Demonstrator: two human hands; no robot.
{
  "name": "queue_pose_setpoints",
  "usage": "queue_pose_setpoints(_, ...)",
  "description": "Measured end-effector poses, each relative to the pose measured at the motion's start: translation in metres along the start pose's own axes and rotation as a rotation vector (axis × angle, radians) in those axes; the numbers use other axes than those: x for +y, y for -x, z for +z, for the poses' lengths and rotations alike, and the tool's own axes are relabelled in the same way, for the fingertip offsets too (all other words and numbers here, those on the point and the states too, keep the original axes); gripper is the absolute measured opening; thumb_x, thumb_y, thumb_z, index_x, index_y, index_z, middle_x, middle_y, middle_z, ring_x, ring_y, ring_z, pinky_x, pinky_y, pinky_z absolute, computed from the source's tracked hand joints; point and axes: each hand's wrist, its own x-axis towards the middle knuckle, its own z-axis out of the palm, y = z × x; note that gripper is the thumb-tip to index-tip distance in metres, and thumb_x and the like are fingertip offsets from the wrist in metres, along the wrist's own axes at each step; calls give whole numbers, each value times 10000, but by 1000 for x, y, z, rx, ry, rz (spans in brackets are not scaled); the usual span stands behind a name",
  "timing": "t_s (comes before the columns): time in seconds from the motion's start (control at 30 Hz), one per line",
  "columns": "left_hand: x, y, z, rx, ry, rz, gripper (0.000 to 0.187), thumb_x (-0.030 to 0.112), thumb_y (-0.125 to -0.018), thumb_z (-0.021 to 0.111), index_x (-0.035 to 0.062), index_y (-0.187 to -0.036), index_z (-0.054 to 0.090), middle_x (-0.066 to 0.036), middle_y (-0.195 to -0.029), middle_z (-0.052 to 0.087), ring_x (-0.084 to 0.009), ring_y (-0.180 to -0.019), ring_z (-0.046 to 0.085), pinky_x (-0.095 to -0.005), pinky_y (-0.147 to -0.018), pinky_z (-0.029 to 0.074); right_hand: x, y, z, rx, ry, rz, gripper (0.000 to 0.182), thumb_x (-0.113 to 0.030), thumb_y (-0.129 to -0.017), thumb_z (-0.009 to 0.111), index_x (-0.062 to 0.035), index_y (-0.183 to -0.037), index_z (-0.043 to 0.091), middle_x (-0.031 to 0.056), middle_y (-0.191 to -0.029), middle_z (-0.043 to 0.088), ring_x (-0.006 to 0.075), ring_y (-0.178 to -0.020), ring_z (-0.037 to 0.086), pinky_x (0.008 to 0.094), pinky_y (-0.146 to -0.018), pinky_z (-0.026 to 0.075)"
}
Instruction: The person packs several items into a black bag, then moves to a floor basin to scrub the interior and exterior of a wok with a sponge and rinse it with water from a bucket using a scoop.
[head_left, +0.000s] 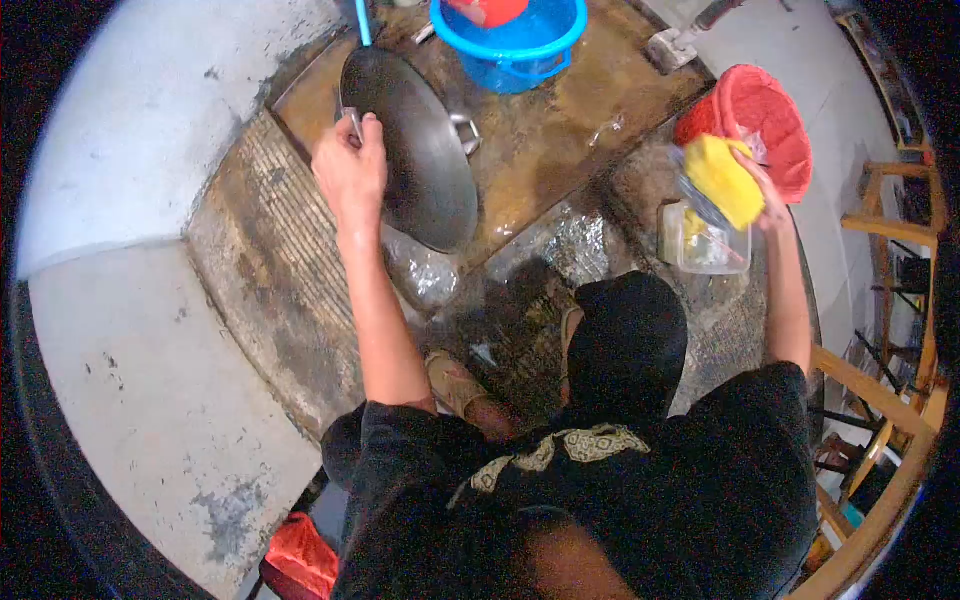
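My left hand (352, 168) is closed around one of the loop handles of a dark metal wok (425, 150). The wok is tilted on its edge over the wet floor, and its other handle (466, 133) faces right. Off to the right, my right hand (770, 195) grips a yellow sponge (728, 180) that has a greyish side. It is above a clear plastic container (715, 255), near a red bucket (765, 115) with something whitish in it. Motion blurs the sponge's left edge.
A blue basin (508, 72) with a red item (490, 10) in it stands at the top. A hammer-like tool (672, 50) lies by the ledge. Pale walls (140, 130) rise at left; a wooden frame (890, 225) is at right. Water pools on the floor.
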Motion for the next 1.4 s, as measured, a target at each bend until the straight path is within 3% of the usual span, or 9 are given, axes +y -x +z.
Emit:
queue_pose_setpoints(0.1, -58, -10, -6, 74, -316, 277, 323, 295, -829, 563, -11, -889, 646, -245, -851, 604, -378, -738, 573, -447, -717, 447, 18, -50, 94, -107, -38, 19, 468, -342, -847, 630, -86, -1222, 517, 50, -1125, 622, 171, -946, 629, 326, -820, 507)
queue_pose_setpoints(0.43, -191, 43, -32, -82, 27, -382, 446, 402, -884, 497, -40, -904, 556, -211, -866, 604, -326, -861, 586, -394, -769, 430, 131, -203, 313, -439, 514, 203, 755, -616, -719, 632, -163, -1289, 433, 30, -1210, 538, 204, -1101, 524, 462, -900, 428)
queue_pose_setpoints(0.6, -185, 77, -9, -67, 463, -635, 324, 191, -839, 515, -4, -1084, 430, -94, -939, 503, -176, -855, 511, -315, -775, 421, 230, -241, 337, -283, 681, -130, 918, -527, -750, 659, -137, -1405, 149, 244, -1119, 543, 357, -758, 635, 438, -567, 542)
queue_pose_setpoints(0.7, -207, 99, 25, -270, 631, -859, 540, 117, -813, 499, -6, -1318, 353, -141, -1049, 544, -194, -864, 551, -340, -763, 462, 260, -260, 317, -222, 1107, -265, 719, -377, -836, 593, -239, -1413, 188, 277, -1229, 455, 422, -912, 583, 537, -772, 478)
queue_pose_setpoints(0.8, -185, 114, 39, -171, 683, -1015, 606, 110, -803, 511, 16, -1368, 313, -133, -1059, 551, -196, -847, 561, -387, -739, 490, 246, -281, 300, -4, 1587, -958, 561, -248, -874, 539, -224, -1384, 308, 236, -1282, 420, 377, -1119, 471, 473, -921, 396)
queue_pose_setpoints(0.93, -196, 134, 52, -68, 778, -1108, 529, 157, -845, 544, 30, -1331, 379, -78, -999, 573, -147, -791, 558, -302, -574, 501, 263, -313, 267, -350, 1506, -1160, 571, -320, -841, 550, -290, -1377, 353, 156, -1388, 338, 380, -1239, 337, 544, -1023, 270)
queue_pose_setpoints(1.17, -184, 130, 66, 50, 365, -960, 432, 311, -900, 554, 7, -1205, 519, -96, -876, 605, -121, -682, 555, -209, -431, 433, 279, -272, 290, -425, 1633, -848, 694, -326, -771, 626, -318, -1393, 318, 158, -1475, 204, 434, -1284, 270, 578, -1047, 212)
queue_pose_setpoints(1.27, -187, 134, 73, 127, 402, -983, 429, 330, -896, 535, 37, -1210, 525, -105, -999, 596, -156, -776, 568, -287, -534, 479, 313, -272, 330, -318, 1380, -939, 656, -265, -764, 629, -293, -1368, 377, 167, -1430, 300, 423, -1273, 302, 544, -1051, 233)
queue_pose_setpoints(1.4, -193, 123, 71, 209, 669, -1143, 455, 368, -889, 495, 71, -1234, 515, -87, -1179, 528, -214, -974, 526, -418, -751, 453, 328, -187, 361, -745, 1009, -721, 595, -391, -792, 619, -204, -1324, 427, 186, -1334, 394, 367, -1245, 373, 557, -1059, 172)
